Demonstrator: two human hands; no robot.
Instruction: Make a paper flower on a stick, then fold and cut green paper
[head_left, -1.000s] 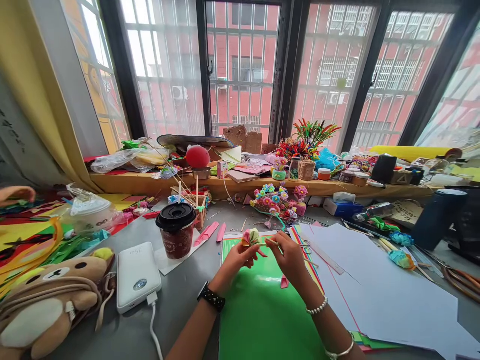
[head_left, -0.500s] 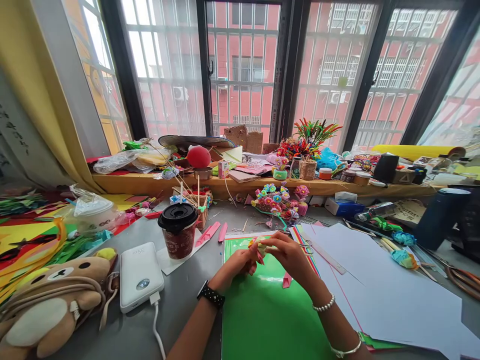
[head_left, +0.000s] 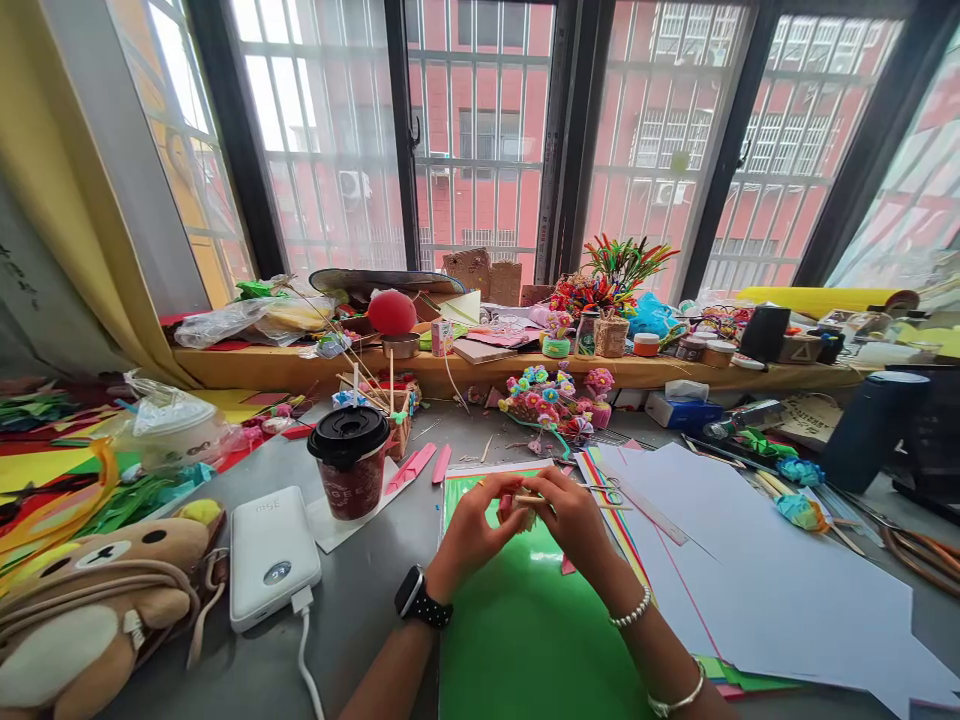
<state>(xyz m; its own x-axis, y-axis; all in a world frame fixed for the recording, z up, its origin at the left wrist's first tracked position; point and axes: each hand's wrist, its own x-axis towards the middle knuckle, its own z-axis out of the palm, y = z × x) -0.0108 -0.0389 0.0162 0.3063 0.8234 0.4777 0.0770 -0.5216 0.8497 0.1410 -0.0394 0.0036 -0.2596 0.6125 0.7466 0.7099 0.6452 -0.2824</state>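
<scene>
1. Head view, hands: left hand [head_left: 469,528] & right hand [head_left: 576,518] meet just above the green sheet [head_left: 517,630], mid tabletop [head_left: 360,615]. Left fingers are closed round a small paper flower [head_left: 525,517]. Right fingers pinch the thin stick [head_left: 604,504], which pokes out to the right. The flower sits btw both hands, off the sheet, mostly hidden.

2. Head view, risks (my judgement):
   - The flower is tiny, so a hard squeeze could crush its folds.
   - A loose pinch could let the stick slide out of it.
   - The coffee cup [head_left: 350,475] stands just left of the hands. A wide swing of the left arm could tip it toward the paper.
   - The power-bank cable [head_left: 302,650] runs near the left forearm & could snag.

3. Head view, containers:
   - Coffee cup: black lid on, contents hidden.
   - Small basket [head_left: 400,432] behind the cup: sticks stand upright in it.
   - Clear plastic bag [head_left: 176,425], far left: a lidded white tub inside.
   - Woven basket [head_left: 611,338] on the sill [head_left: 450,372]: can't tell what's in it.
</scene>
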